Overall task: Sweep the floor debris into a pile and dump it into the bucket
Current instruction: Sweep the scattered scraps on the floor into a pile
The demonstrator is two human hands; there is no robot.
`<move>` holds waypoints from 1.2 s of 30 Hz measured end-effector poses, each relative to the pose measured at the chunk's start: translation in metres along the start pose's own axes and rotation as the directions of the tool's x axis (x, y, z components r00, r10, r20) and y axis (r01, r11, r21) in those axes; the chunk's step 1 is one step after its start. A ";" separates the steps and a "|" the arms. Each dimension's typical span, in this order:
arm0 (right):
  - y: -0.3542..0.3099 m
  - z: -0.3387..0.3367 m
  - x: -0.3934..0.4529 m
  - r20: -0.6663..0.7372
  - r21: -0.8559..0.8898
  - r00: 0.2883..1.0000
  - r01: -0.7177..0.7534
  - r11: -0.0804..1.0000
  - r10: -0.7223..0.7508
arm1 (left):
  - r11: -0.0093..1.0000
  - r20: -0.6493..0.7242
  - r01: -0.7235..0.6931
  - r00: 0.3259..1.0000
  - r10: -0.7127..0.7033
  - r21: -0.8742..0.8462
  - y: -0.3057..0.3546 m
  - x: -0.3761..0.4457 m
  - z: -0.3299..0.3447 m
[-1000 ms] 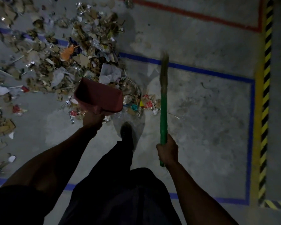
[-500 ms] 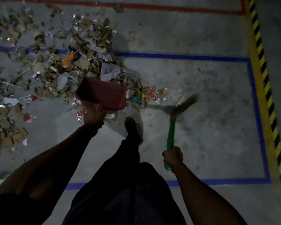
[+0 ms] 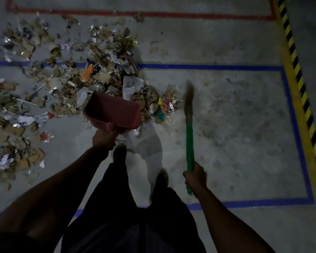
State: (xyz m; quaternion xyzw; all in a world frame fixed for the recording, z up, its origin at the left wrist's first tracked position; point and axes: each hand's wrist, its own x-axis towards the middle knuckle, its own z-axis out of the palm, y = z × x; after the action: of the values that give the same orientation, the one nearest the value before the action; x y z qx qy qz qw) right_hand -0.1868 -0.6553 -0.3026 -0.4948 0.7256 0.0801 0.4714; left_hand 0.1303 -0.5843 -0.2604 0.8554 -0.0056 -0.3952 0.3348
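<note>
Seen from above, a person stands with both bare arms stretched forward and down. The left hand (image 3: 103,140) is curled round the handle of a red dustpan (image 3: 113,114), with the forearm running back to the lower left. The right hand (image 3: 195,177), well to the right of the dustpan, is wrapped in a fist round the green handle of a broom (image 3: 189,139), close to its lower end. Between the arms, two dark-trousered legs point forward, with the left foot (image 3: 119,152) just below the dustpan and the right foot (image 3: 161,179) further back.
</note>
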 end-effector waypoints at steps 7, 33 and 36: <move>-0.079 0.066 0.027 0.029 -0.061 0.990 -0.138 0.989 0.140 | 0.987 0.059 -0.005 0.998 -0.005 0.163 -0.003 0.091 -0.051; -0.411 0.279 0.063 0.283 -0.582 0.882 0.470 0.663 -0.377 | 0.964 -0.029 0.135 0.991 -0.132 0.228 -0.023 0.288 -0.174; -0.409 0.271 0.056 0.314 -0.605 0.859 0.509 0.613 -0.403 | 0.966 -0.045 0.127 0.992 -0.119 0.227 -0.021 0.287 -0.172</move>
State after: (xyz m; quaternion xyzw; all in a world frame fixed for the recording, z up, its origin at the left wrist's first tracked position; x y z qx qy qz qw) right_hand 0.2986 -0.7371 -0.3497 -0.7909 0.4600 0.2484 0.3182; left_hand 0.4395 -0.5490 -0.3854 0.8931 0.0070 -0.3986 0.2084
